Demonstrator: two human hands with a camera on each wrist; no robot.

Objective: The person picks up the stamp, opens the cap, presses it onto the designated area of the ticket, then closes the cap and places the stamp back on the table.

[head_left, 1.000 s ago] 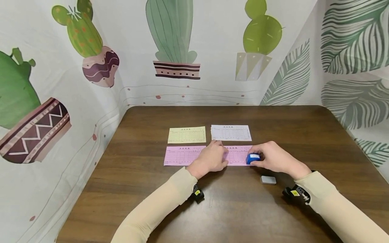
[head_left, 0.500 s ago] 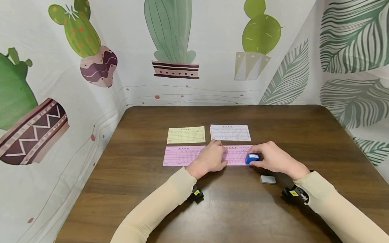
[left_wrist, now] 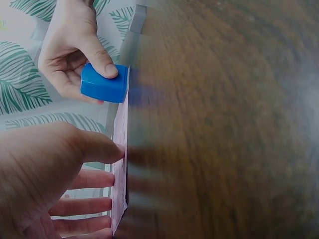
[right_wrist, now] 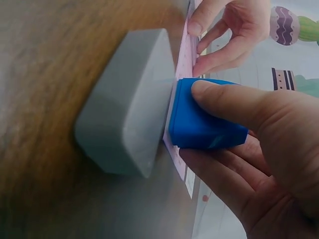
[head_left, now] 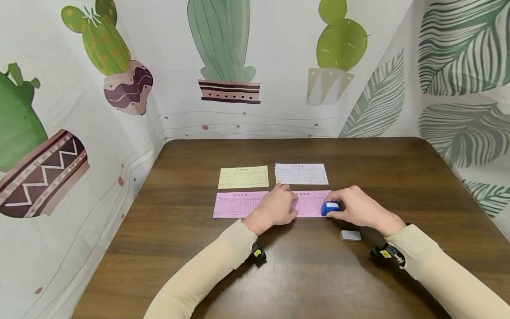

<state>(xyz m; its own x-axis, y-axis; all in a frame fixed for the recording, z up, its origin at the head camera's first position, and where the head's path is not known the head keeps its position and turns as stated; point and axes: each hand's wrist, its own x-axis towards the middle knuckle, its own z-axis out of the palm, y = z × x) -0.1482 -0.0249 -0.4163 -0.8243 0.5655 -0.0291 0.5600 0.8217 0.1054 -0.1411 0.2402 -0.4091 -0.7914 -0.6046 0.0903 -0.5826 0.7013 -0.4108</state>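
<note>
My right hand (head_left: 358, 206) pinches a blue self-inking stamp (head_left: 330, 208) between thumb and fingers. The stamp stands on the lower right corner of a pink printed form (head_left: 308, 206), its base against the paper, as the right wrist view also shows at the stamp (right_wrist: 204, 115). With fingers spread, my left hand (head_left: 277, 206) rests its fingertips on the left part of that same form. In the left wrist view the thumb (left_wrist: 104, 148) touches the near edge of the paper. A second pink form (head_left: 235, 206) lies to the left, partly behind the left hand.
Behind the pink forms lie a yellow form (head_left: 243, 178) and a white form (head_left: 301, 174). A small grey block, perhaps a stamp cap (head_left: 350, 235), lies on the wooden table (head_left: 179, 248) near my right wrist. A patterned cloth (head_left: 279, 53) hangs behind the table.
The hands, stamp and forms keep the same places relative to one another. Only the head view has shifted very slightly.
</note>
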